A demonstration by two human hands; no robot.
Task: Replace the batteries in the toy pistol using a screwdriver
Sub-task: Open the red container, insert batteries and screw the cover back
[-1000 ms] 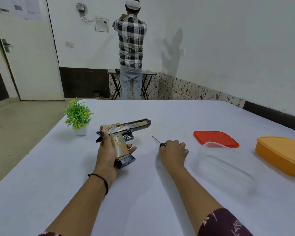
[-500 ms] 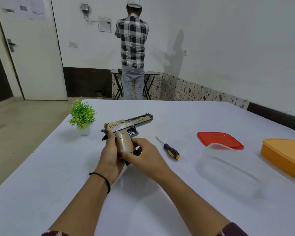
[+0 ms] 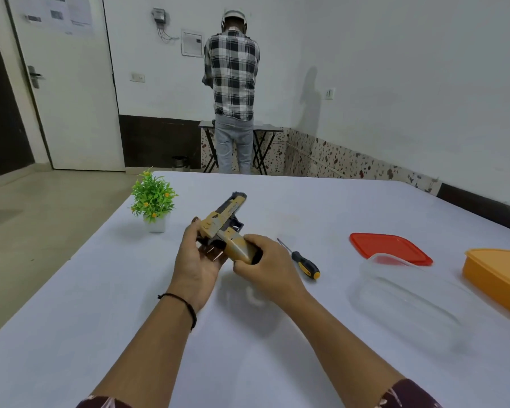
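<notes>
Pistol (image 3: 227, 214) in 2 hands | left hand (image 3: 199, 260) curled round rear frame, steadying | right hand (image 3: 267, 267) clasps grip base, probably seeking battery cover | screwdriver (image 3: 305, 264) unheld, just right of right hand

My left hand (image 3: 199, 257) gripping the toy pistol (image 3: 223, 222) at its rear, my right hand (image 3: 267, 265) curled round its grip, barrel pointing away, screwdriver (image 3: 302, 260) lying on the white table (image 3: 100, 334) just right, red lid (image 3: 389, 248), clear container (image 3: 407, 298), orange box (image 3: 498, 275) further right, small potted plant (image 3: 153, 200) left
</notes>
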